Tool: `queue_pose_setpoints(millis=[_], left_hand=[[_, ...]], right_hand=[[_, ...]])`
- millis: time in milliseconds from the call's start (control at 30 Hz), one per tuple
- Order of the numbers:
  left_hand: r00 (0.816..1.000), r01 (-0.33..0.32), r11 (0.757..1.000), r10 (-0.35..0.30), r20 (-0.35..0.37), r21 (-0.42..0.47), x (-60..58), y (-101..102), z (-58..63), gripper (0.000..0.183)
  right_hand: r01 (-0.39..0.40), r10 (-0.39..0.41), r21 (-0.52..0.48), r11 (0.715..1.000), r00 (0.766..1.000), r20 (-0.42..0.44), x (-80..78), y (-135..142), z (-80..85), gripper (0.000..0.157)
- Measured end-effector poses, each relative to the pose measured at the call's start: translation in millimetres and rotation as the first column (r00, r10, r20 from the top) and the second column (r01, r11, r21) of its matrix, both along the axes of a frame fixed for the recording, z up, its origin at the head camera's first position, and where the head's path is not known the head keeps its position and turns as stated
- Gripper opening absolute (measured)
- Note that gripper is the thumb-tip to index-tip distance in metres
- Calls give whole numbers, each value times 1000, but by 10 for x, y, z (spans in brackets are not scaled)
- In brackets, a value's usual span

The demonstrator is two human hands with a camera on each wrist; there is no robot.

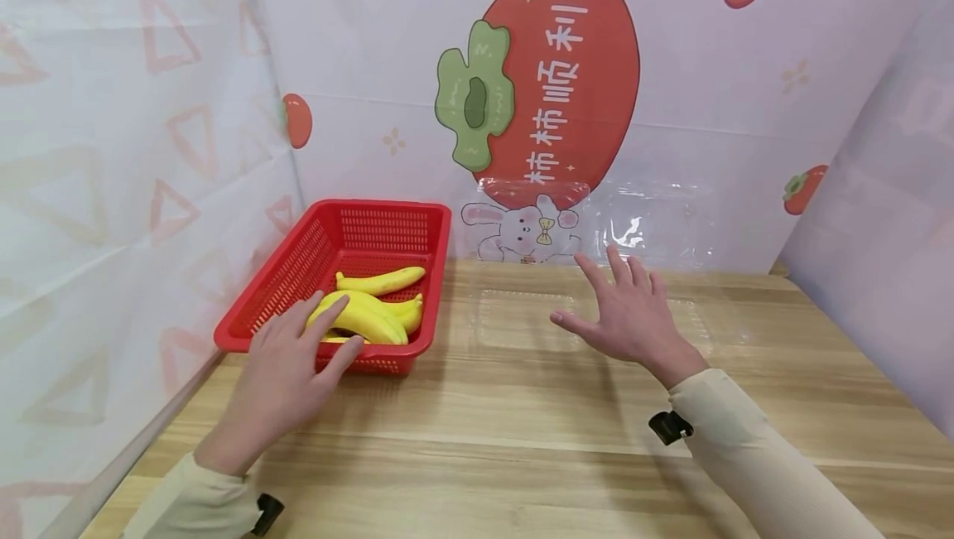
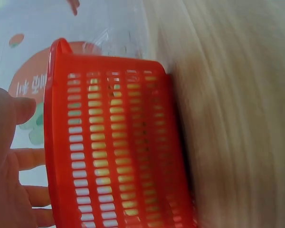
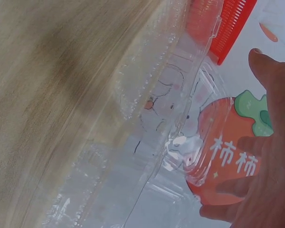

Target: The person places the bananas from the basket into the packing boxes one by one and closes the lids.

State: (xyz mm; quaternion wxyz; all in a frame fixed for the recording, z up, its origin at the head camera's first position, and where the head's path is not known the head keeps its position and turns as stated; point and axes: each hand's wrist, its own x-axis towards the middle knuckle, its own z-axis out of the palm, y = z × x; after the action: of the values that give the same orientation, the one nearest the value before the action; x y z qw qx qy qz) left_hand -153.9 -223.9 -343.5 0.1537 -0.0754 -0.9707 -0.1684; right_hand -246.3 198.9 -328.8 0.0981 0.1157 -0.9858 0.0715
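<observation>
In the head view a red plastic basket with slotted walls stands at the left, holding several yellow bananas. My left hand hovers over the basket's near rim, fingers spread and holding nothing; the left wrist view shows its fingertips beside the slotted wall. My right hand is also spread and holds nothing. It is above a clear plastic clamshell box, whose raised lid leans toward the back wall. In the right wrist view the hand is beside the lid.
A wood-grain table carries everything. Behind it hangs a white printed sheet with persimmon drawings and a rabbit. More white sheeting closes off the left side, close to the basket, and another sheet the right.
</observation>
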Motion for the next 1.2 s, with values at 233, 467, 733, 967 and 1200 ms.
queue_pose_setpoints(millis=[233, 467, 733, 967, 1200], left_hand=[[997, 10, 997, -5, -73, 81, 98, -310, -147, 64], [995, 16, 986, 1, -99, 168, 92, -430, -212, 52], [992, -1, 967, 33, -123, 255, 81, -481, -233, 45], [990, -81, 964, 107, -89, 253, 165, -621, -217, 48], [992, -72, 967, 96, -85, 244, 131, -598, -210, 50]], right_hand=[[6, -6, 4, 1000, 1000, 19, 4, 5, 9, 104], [9, -9, 1, 1000, 1000, 18, 22, 29, 27, 103], [21, -21, 9, 1000, 999, 27, 21, 44, 19, 104], [-5, 6, -11, 1000, 1000, 30, -31, -42, -2, 102], [7, -5, -30, 1000, 999, 45, -17, -52, 64, 102]])
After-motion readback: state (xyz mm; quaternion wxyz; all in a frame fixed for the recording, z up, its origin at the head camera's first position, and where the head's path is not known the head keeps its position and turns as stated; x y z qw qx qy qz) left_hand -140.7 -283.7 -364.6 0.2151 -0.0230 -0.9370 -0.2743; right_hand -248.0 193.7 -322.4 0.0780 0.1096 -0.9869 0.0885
